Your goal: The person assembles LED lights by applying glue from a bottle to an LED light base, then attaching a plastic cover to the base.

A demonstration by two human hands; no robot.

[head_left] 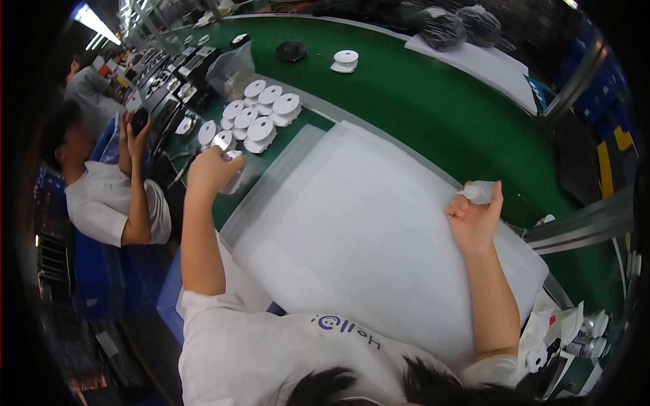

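left hand (208, 170): fingers curled over one white spool (233, 183), grip unclear, beside the spool cluster (260, 128) on the green tabletop (393, 95). right hand (474, 227): fingers bent, translucent bottle (481, 193) held against the thumb.

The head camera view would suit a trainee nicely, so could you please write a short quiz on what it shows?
1. Which of the person's hands holds the small translucent squeeze bottle?
2. True or false: the flat black disc on the bench lies on the padded white sheet.
3. Which thing stands next to the cluster of white spool-shaped parts?
(a) a red bucket
(b) a translucent plastic bag
(c) a wooden crate

Key:
1. The right hand.
2. False; it lies on the green surface.
3. (b)
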